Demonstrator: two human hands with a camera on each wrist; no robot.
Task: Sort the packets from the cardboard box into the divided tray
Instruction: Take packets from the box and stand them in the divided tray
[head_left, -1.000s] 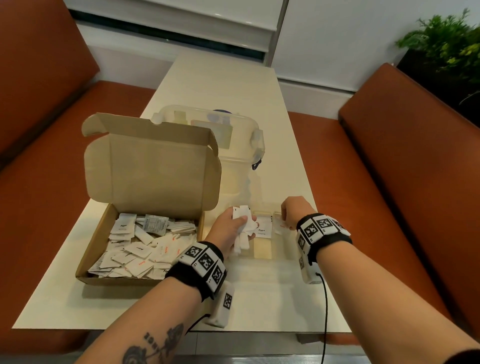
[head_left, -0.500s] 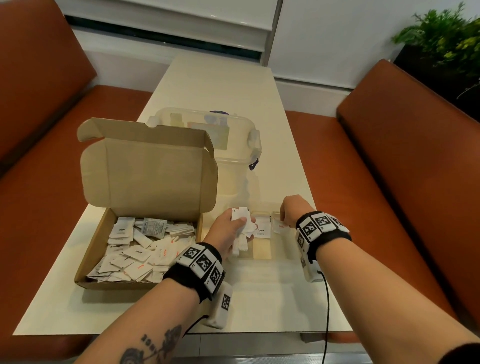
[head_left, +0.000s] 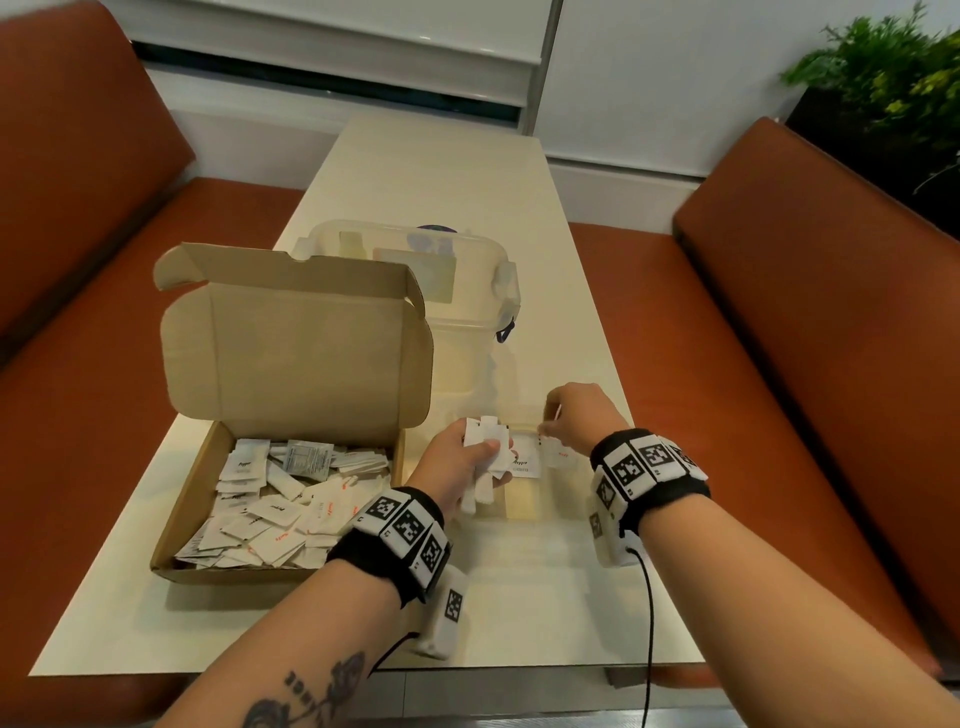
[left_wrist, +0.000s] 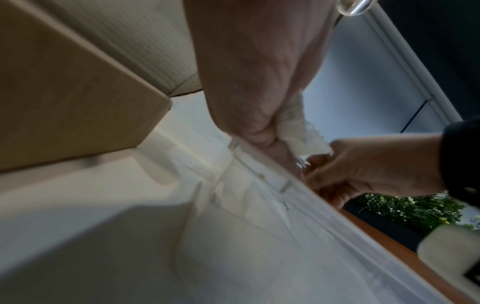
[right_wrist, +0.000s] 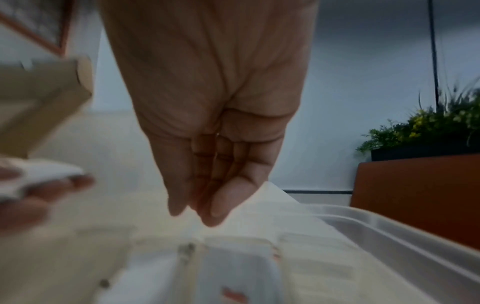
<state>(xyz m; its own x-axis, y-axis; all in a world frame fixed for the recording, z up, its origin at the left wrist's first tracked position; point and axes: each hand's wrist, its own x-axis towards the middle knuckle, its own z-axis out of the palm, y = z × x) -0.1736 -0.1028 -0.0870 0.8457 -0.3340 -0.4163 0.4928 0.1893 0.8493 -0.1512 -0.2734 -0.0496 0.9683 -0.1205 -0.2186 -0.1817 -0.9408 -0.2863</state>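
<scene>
An open cardboard box (head_left: 183, 499) at the left holds a heap of white packets (head_left: 270, 512). To its right lies the clear divided tray (head_left: 519, 506), with a black-lettered packet (head_left: 524, 463) and a red-printed packet (head_left: 563, 455) in it. My left hand (head_left: 457, 473) grips a bunch of white packets (head_left: 485, 441) over the tray's left side; the bunch (left_wrist: 298, 131) also shows in the left wrist view. My right hand (head_left: 571, 418) hovers over the tray's right part, fingertips together, pinching a white packet (right_wrist: 275, 201) that stands by the tray rim (right_wrist: 389, 236).
A clear lidded plastic container (head_left: 467, 291) stands behind the box and tray. The raised box lid (head_left: 291, 353) blocks the left. Orange benches (head_left: 810, 322) flank the cream table (head_left: 519, 613), and a plant (head_left: 883, 78) is at the far right.
My right hand has lifted a little and shifted away from me over the tray. The left hand keeps holding its bunch in nearly the same place.
</scene>
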